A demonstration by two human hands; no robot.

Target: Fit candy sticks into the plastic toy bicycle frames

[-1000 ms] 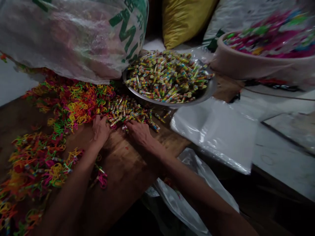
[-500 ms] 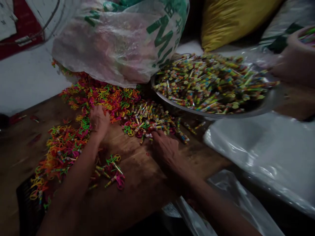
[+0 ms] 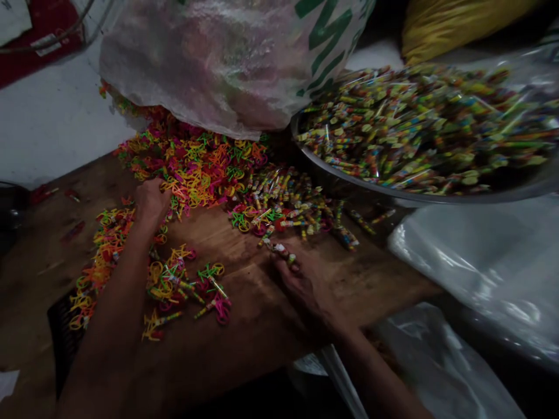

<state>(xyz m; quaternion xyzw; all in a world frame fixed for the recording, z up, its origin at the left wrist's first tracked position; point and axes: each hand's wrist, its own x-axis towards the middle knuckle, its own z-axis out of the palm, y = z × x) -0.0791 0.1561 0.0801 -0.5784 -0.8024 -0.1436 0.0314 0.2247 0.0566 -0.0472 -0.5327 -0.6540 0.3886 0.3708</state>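
Small plastic toy bicycles in bright colours form a large pile (image 3: pixel 196 169) at the back of the wooden table (image 3: pixel 257 302). My left hand (image 3: pixel 152 201) is closed at the left edge of this pile; its fingertips are hidden, so I cannot make out what they hold. My right hand (image 3: pixel 301 279) is closed on a few short wrapped candy rolls (image 3: pixel 283 251), whose ends stick out between thumb and fingers. Just beyond it lies a heap of similar candy rolls (image 3: pixel 288 198). Between my arms, loose toy bicycles (image 3: pixel 174 273) lie mixed with candy rolls.
A wide metal basin (image 3: pixel 340 174) heaped with candy rolls stands at the back right. A big white plastic sack (image 3: pixel 227 70) with green print leans over the pile. Clear plastic bags (image 3: pixel 476 256) lie at the right. More toy bicycles (image 3: pixel 105 250) spread along the left.
My left hand has moved left along the pile. My right hand has drawn back from the candy heap with candy rolls in it. More bicycles show between my arms, and the view has shifted.
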